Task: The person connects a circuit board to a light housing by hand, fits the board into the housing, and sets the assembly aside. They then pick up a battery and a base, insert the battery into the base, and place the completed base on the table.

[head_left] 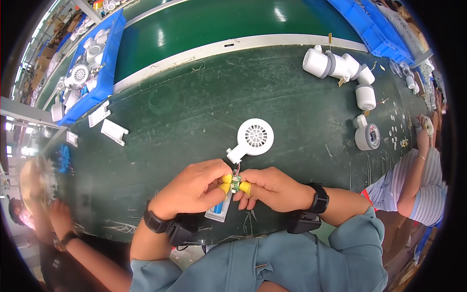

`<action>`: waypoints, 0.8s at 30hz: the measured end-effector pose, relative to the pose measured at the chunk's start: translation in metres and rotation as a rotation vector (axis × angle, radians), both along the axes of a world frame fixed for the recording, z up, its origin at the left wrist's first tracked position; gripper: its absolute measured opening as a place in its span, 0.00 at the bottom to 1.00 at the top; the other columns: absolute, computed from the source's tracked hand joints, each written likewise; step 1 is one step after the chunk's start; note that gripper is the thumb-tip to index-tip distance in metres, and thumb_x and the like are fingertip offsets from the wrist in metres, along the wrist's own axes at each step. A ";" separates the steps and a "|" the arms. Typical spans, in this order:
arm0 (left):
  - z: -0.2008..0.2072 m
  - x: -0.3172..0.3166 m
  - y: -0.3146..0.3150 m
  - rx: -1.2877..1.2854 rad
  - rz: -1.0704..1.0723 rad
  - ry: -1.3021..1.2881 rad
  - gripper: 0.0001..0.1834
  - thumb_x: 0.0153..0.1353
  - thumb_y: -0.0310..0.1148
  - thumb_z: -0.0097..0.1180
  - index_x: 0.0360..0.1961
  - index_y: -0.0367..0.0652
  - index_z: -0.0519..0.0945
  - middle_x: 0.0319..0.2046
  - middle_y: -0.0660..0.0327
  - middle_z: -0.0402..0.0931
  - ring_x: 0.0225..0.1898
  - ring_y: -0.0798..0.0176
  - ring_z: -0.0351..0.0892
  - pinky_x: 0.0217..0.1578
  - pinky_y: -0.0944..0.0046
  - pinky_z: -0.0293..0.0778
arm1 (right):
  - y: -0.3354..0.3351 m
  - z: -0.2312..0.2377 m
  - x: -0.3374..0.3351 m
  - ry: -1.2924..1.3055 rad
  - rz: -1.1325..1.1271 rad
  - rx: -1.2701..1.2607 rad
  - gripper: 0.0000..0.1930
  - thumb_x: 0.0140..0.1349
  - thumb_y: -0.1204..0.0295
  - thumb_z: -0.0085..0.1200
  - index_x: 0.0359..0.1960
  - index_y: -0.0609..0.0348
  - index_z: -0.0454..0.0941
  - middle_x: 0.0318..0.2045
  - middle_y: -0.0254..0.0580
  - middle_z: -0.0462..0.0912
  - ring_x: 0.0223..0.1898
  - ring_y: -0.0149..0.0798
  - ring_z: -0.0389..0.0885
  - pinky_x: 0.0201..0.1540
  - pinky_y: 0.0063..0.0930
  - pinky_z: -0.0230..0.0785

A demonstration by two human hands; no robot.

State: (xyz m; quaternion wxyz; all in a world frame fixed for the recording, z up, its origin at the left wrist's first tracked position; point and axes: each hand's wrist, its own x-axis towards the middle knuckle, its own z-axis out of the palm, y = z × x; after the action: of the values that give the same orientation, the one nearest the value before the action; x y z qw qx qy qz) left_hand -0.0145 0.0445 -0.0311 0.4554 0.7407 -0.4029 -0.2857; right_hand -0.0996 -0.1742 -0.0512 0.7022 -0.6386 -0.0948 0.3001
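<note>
Both my hands meet at a small green circuit board (236, 183) in front of my chest. My left hand (197, 187) pinches its left side, and my right hand (272, 187) grips the right edge; yellow finger covers show on both. Thin wires (237, 170) run from the board up to a white fan head (255, 137) with a round slotted grille, lying on the dark green table. Partly hidden under my left fingers is a white handle shell (215, 214) with a blue piece in it.
White handle covers (114, 132) lie at the left, near a blue crate (109, 73) of fan parts. White cylindrical fan bodies (316, 63) and a round fan housing (368, 136) sit at the right. Another blue crate (374, 34) stands far right. Co-workers' arms (413, 177) show at both sides.
</note>
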 end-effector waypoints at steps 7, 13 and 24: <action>0.001 0.000 -0.001 0.022 -0.052 0.011 0.12 0.48 0.19 0.53 0.37 0.39 0.75 0.26 0.61 0.68 0.23 0.65 0.69 0.23 0.65 0.64 | -0.002 0.000 0.003 0.106 0.009 0.077 0.10 0.71 0.78 0.37 0.45 0.67 0.73 0.38 0.43 0.83 0.37 0.32 0.85 0.40 0.24 0.79; -0.001 -0.003 -0.003 -0.002 -0.066 -0.004 0.13 0.48 0.19 0.52 0.37 0.39 0.75 0.27 0.60 0.69 0.23 0.63 0.69 0.23 0.64 0.64 | -0.002 -0.001 0.002 0.096 0.014 0.043 0.09 0.71 0.78 0.38 0.43 0.67 0.73 0.38 0.44 0.83 0.37 0.31 0.85 0.39 0.24 0.79; 0.004 -0.003 -0.002 0.029 -0.047 -0.042 0.12 0.48 0.21 0.53 0.36 0.40 0.75 0.26 0.60 0.68 0.22 0.62 0.69 0.23 0.64 0.64 | -0.003 0.000 0.005 -0.015 0.048 0.005 0.08 0.71 0.76 0.39 0.42 0.66 0.72 0.36 0.45 0.83 0.34 0.33 0.85 0.37 0.26 0.79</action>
State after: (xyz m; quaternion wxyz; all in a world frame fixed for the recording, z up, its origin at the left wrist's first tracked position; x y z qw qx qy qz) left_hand -0.0174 0.0422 -0.0267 0.4294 0.7434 -0.4253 -0.2867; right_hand -0.0949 -0.1775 -0.0516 0.6955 -0.6367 -0.1161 0.3121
